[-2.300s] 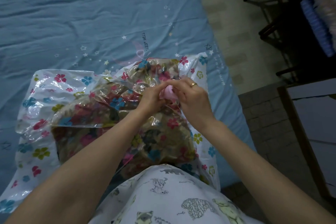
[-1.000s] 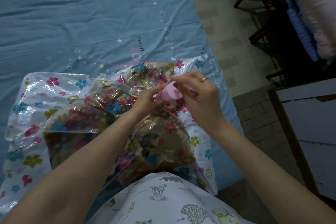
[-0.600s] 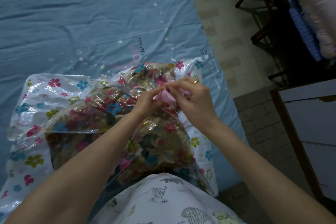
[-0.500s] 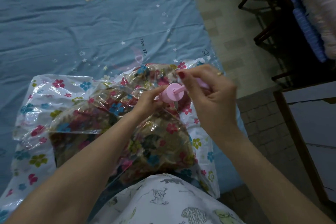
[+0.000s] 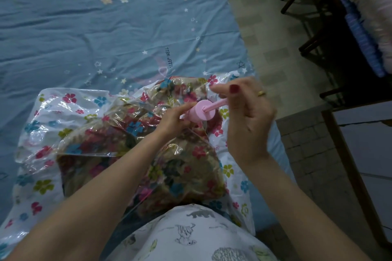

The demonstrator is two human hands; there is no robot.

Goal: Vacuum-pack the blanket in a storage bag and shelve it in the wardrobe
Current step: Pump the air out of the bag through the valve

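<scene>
Bed [image 5: 84,27] with wrinkled blue star-and-flower sheet, flowered clear storage bag [image 5: 55,112] lying on its near right part, folded patterned blanket [image 5: 180,167] inside the bag

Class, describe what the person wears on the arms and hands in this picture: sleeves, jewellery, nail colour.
Both forearms are bare, with no sleeves in view. The right hand wears a gold ring on one finger, and its thumbnail is painted dark red. The left hand shows no ring or watch; its nails cannot be seen clearly.
</scene>
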